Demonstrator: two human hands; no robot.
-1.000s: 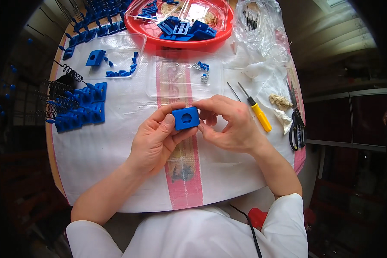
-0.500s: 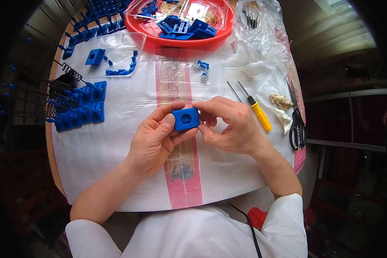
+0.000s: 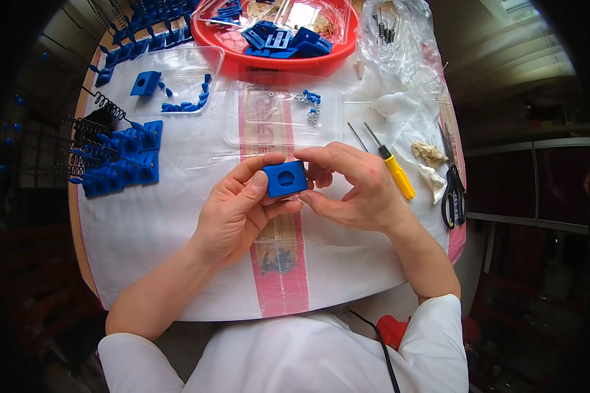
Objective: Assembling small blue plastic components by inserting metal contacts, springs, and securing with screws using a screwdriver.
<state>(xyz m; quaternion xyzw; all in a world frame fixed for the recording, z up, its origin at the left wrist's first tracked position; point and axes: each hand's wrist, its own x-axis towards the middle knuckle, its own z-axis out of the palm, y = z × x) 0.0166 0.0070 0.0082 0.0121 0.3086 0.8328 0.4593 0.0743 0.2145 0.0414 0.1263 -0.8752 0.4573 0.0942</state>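
Note:
Above the middle of the table I hold a small blue plastic block (image 3: 286, 190) with a round hole in its upper face. My left hand (image 3: 231, 208) grips its left side, the thumb lying on the corner and the fingers beneath. The index finger and thumb of my right hand (image 3: 360, 187) meet the block's right-hand corners; the other fingers curl behind it, partly hidden. Beyond my hands, a clear plastic lid (image 3: 239, 134) carries small blue pieces (image 3: 311, 98) and metal nuts (image 3: 313, 116).
A clear tray (image 3: 134, 108) with blue parts and a red basin (image 3: 282, 65) stand farther back. Blue assemblies with springs (image 3: 121, 164) line the left. To the right lie a yellow-handled screwdriver (image 3: 398, 175), black scissors (image 3: 453, 193) and a clear plastic bag (image 3: 400, 59).
The block has shifted very slightly right and up with my hands. My right fingers have spread a little along its right edge.

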